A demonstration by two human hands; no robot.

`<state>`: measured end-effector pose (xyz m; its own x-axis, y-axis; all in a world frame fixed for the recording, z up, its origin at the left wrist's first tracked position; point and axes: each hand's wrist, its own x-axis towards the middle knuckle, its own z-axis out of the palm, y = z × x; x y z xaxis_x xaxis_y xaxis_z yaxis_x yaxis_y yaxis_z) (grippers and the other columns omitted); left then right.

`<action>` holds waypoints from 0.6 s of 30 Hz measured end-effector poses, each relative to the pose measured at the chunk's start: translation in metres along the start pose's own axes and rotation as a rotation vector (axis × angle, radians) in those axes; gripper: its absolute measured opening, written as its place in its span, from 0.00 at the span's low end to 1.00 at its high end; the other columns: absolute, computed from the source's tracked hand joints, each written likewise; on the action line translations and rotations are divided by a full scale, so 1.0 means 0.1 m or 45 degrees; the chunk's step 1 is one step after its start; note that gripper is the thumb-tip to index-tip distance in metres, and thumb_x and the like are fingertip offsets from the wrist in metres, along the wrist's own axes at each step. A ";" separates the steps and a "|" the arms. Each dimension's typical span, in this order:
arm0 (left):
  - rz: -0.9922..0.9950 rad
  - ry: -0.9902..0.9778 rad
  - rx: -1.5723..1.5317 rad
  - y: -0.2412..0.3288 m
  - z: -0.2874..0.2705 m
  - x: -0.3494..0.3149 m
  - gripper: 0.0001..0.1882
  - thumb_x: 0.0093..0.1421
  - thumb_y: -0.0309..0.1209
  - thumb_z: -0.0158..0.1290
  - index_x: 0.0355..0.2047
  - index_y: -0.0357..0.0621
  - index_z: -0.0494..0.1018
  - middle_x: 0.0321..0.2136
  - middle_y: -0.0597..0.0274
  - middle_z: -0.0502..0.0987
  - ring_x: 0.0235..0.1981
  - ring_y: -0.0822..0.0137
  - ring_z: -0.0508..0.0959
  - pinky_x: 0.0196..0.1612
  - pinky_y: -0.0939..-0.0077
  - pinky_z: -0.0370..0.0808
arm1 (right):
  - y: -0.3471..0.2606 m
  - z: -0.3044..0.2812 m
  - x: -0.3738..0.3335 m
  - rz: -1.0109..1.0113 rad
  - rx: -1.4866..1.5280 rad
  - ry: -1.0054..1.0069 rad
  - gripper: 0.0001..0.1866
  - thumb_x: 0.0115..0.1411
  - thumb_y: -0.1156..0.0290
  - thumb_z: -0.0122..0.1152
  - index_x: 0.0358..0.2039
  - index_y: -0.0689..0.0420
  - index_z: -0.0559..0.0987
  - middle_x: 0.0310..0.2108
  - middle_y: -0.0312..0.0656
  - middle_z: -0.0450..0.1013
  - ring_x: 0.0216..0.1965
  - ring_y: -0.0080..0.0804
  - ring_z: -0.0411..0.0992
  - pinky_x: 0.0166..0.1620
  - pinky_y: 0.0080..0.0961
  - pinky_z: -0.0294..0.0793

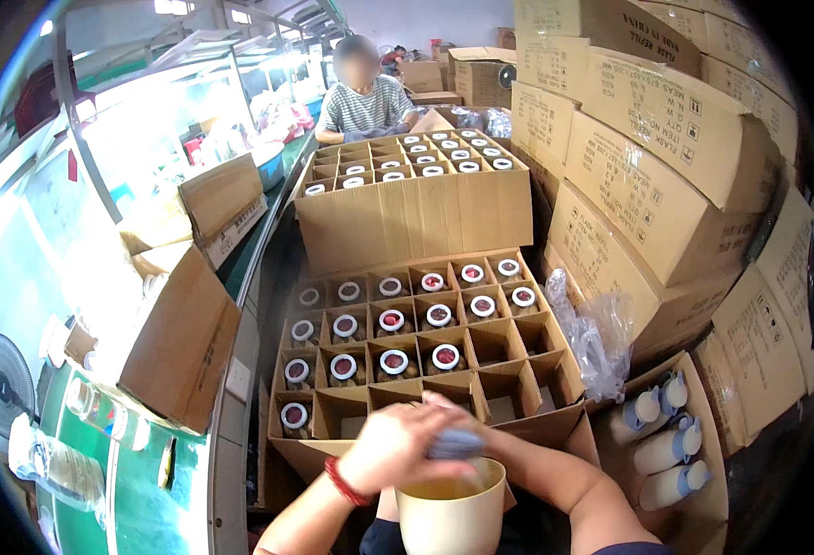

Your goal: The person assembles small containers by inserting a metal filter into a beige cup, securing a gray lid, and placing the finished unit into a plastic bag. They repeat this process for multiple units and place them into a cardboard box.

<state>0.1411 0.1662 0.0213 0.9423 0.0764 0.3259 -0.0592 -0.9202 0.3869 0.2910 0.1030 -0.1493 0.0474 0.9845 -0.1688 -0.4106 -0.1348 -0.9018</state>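
Brown cardboard dividers split the near box (566, 377) in the head view into cells, most of which hold bottles (393, 362) with white-rimmed, reddish tops. The two back rows look full; the next lacks bottles in its two rightmost cells, and in the nearest row only the leftmost clearly holds one, so the box looks roughly two-thirds filled. Beyond it, the far box (416, 227) is also partly filled, with gaps toward its left.

Close to the body, a blurred blue-grey object (456, 445) is between the left hand (396, 448) and the right hand (458, 413), just above a cream bucket (449, 520). Which fingers grip it, I cannot tell.

Clear plastic (601, 338) lies against the near box's right side, crowding that edge. Stacked cartons (652, 190) wall off the right, above an open carton (717, 490) of white bottles (663, 451). At left runs a green table (139, 518); a co-worker (367, 104) is behind the far box.
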 end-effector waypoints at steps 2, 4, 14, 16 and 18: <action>-0.064 0.213 -0.432 -0.37 0.06 -0.08 0.26 0.54 0.51 0.62 0.41 0.39 0.77 0.25 0.57 0.80 0.27 0.62 0.80 0.32 0.75 0.75 | -0.27 -0.04 -0.01 -0.015 0.028 0.052 0.27 0.69 0.46 0.37 0.53 0.54 0.71 0.41 0.40 0.76 0.38 0.28 0.76 0.36 0.29 0.78; -0.491 0.391 -0.835 -0.67 0.13 -0.30 0.20 0.58 0.44 0.61 0.37 0.37 0.77 0.26 0.62 0.79 0.28 0.69 0.78 0.34 0.76 0.75 | -0.53 -0.14 0.14 0.168 0.359 -0.160 0.24 0.70 0.48 0.39 0.53 0.54 0.71 0.35 0.39 0.77 0.34 0.26 0.76 0.32 0.26 0.77; -0.664 1.235 -1.768 -0.49 0.14 -0.58 0.12 0.68 0.30 0.48 0.49 0.40 0.68 0.44 0.64 0.75 0.44 0.76 0.73 0.47 0.80 0.70 | -1.31 0.66 0.11 -1.606 -2.592 -0.058 0.37 0.56 0.61 0.63 0.64 0.51 0.60 0.63 0.45 0.59 0.62 0.41 0.62 0.54 0.31 0.73; -0.647 1.306 -1.702 -0.40 0.15 -0.67 0.12 0.68 0.29 0.48 0.49 0.40 0.68 0.44 0.64 0.75 0.43 0.76 0.73 0.47 0.80 0.70 | -1.35 0.83 0.12 -1.140 -2.270 -0.034 0.40 0.57 0.53 0.62 0.65 0.54 0.59 0.57 0.46 0.67 0.46 0.38 0.76 0.42 0.29 0.79; -0.644 1.336 -1.569 -0.40 0.13 -0.76 0.11 0.68 0.28 0.48 0.49 0.39 0.67 0.41 0.65 0.74 0.40 0.77 0.71 0.45 0.82 0.68 | -1.41 1.00 0.22 -0.814 -2.368 0.202 0.46 0.55 0.43 0.62 0.64 0.61 0.59 0.46 0.48 0.74 0.27 0.36 0.79 0.28 0.27 0.80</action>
<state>0.0762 0.1924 -0.0298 0.3676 0.9157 0.1623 -0.5219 0.0586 0.8510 0.2593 0.1545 0.0141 -0.1138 0.9257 0.3608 0.9891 0.1398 -0.0469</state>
